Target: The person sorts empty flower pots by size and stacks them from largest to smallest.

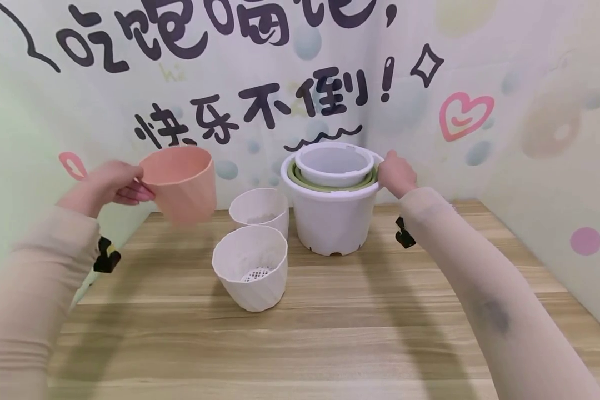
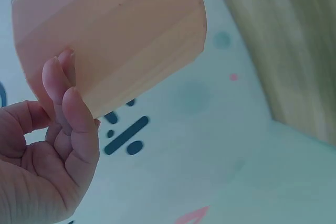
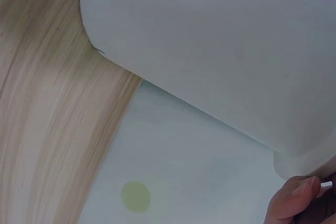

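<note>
Pinched between thumb and fingers, the rim of a pink pot point(image 1: 187, 197) is in the left hand point(image 1: 119, 184), while the right hand point(image 1: 397, 171) grips the rim of a large white pot point(image 1: 332, 225) at its right edge. Raised above the tabletop point(image 1: 330, 350), the pink pot hangs just to the right of the left grip, its mouth up; the thin wall probably suits a pinch, and holding one edge leaves the opening uncovered. In the left wrist view, some fingertips lie along its outer wall, perhaps to check tilt.

Just left of the right grip, a green pot point(image 1: 300, 179) sits inside the large white pot, and a small white pot point(image 1: 335, 179) sits inside that, likely nested because each is narrower than the next. Since the large white pot's base rests on the table, the right hand seems to steady it rather than carry it. Between the two grips and lower, a front faceted pot point(image 1: 260, 294) and a rear faceted pot point(image 1: 278, 218) stand upright, mouths up.
</note>
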